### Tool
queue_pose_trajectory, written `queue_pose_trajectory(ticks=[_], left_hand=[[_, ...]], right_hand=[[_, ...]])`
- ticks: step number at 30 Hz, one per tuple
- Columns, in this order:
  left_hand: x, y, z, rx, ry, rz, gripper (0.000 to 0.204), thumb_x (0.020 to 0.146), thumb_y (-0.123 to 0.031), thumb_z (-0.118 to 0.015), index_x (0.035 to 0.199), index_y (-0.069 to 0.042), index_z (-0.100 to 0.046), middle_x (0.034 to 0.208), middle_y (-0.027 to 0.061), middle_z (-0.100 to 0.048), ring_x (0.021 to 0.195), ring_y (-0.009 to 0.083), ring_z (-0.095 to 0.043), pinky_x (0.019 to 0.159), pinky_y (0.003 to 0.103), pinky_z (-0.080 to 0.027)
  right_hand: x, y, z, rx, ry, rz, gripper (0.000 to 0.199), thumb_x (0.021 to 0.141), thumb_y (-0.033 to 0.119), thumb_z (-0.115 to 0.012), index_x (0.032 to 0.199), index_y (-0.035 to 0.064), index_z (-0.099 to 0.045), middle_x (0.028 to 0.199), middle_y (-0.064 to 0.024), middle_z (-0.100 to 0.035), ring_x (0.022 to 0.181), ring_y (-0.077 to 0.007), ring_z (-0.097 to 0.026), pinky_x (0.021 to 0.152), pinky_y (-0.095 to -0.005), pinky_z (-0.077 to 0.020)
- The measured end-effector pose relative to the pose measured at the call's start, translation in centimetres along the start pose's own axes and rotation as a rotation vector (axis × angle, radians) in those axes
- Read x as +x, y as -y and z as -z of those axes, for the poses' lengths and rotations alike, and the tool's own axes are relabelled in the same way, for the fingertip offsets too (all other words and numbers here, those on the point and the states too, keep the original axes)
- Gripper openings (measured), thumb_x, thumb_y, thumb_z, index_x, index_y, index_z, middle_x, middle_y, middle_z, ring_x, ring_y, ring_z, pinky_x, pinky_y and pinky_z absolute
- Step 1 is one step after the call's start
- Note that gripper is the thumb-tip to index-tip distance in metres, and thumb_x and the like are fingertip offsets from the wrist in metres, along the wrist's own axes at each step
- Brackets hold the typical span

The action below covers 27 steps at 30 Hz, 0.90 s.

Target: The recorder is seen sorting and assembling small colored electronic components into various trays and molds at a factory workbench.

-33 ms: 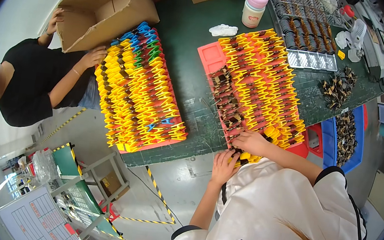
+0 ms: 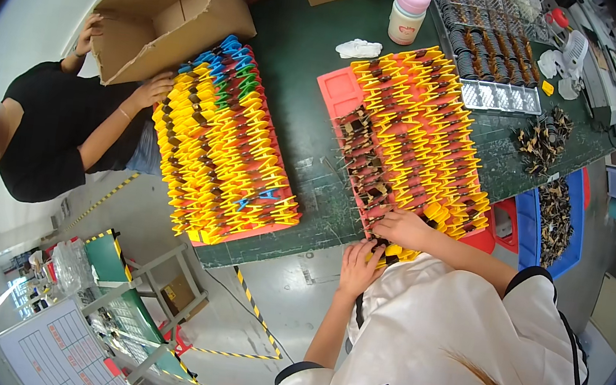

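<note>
The person in the white shirt is leaning over the near edge of the green worktable [image 2: 301, 61], both hands working at the near end of a red pin tray [image 2: 338, 88] packed with rows of yellow clips [image 2: 424, 122] and small dark brown parts. The left hand [image 2: 359, 264] is resting with fingers spread and loosely curled at the tray's near corner, touching a yellow clip there; whether it is actually pinching that clip I cannot tell. The right hand [image 2: 405, 227] is lying knuckles-up just beside it on the tray, fingertips pressing down among the clips, and its grip is hidden under the palm. A second red tray [image 2: 229, 237] full of yellow, blue and green clips is sitting well apart to the left, where another person in a black shirt is touching its far corner with one hand [image 2: 153, 89] and holding the flap of an open cardboard box [image 2: 168, 14]. A pink-capped bottle [image 2: 409, 12] is standing upright at the table's far side.
</note>
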State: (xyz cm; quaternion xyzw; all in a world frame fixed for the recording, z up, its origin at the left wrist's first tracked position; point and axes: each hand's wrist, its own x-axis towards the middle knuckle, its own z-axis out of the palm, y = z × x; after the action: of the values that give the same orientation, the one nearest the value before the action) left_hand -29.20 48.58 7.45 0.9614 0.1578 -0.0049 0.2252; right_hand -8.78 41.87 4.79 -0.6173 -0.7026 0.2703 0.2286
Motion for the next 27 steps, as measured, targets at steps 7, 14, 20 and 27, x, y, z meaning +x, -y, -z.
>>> queue_pose_trajectory(ticks=[7, 14, 20, 27], left_hand=[[-0.5, 0.3, -0.2, 0.010, -0.050, -0.013, 0.051, 0.067, -0.033, -0.076, 0.113, -0.017, -0.060, 0.126, 0.0058, -0.045, 0.121, 0.0263, -0.037, 0.102, 0.045, -0.031], [-0.3, 0.3, -0.2, -0.036, 0.001, 0.046, 0.056, 0.066, -0.035, -0.077, 0.116, -0.017, -0.058, 0.129, 0.0092, -0.043, 0.122, 0.0283, -0.037, 0.103, 0.047, -0.029], [0.2, 0.6, 0.2, -0.066, 0.044, 0.072, 0.060, 0.065, -0.036, -0.077, 0.119, -0.018, -0.057, 0.131, 0.0116, -0.041, 0.123, 0.0311, -0.036, 0.104, 0.048, -0.028], [0.5, 0.7, 0.4, -0.084, 0.040, 0.071, 0.058, 0.065, -0.035, -0.077, 0.117, -0.018, -0.057, 0.133, 0.0103, -0.041, 0.123, 0.0323, -0.036, 0.103, 0.049, -0.029]], right_hand=[[-0.5, 0.8, -0.5, 0.012, -0.125, 0.053, 0.021, 0.076, 0.020, -0.058, 0.097, 0.0143, -0.060, 0.090, 0.0019, -0.063, 0.091, -0.0159, -0.060, 0.080, -0.0296, -0.0468], [-0.3, 0.8, -0.5, 0.015, -0.035, -0.089, 0.025, 0.077, 0.022, -0.061, 0.100, 0.0126, -0.060, 0.093, 0.0004, -0.064, 0.092, -0.0177, -0.060, 0.084, -0.0320, -0.0453], [-0.3, 0.4, -0.6, 0.102, -0.108, -0.072, 0.027, 0.076, 0.025, -0.064, 0.100, 0.0146, -0.062, 0.097, 0.0013, -0.064, 0.092, -0.0177, -0.061, 0.083, -0.0317, -0.0468], [-0.6, 0.1, -1.2, 0.063, -0.075, -0.079, 0.023, 0.077, 0.026, -0.064, 0.097, 0.0159, -0.064, 0.099, 0.0023, -0.064, 0.090, -0.0172, -0.061, 0.080, -0.0308, -0.0484]])
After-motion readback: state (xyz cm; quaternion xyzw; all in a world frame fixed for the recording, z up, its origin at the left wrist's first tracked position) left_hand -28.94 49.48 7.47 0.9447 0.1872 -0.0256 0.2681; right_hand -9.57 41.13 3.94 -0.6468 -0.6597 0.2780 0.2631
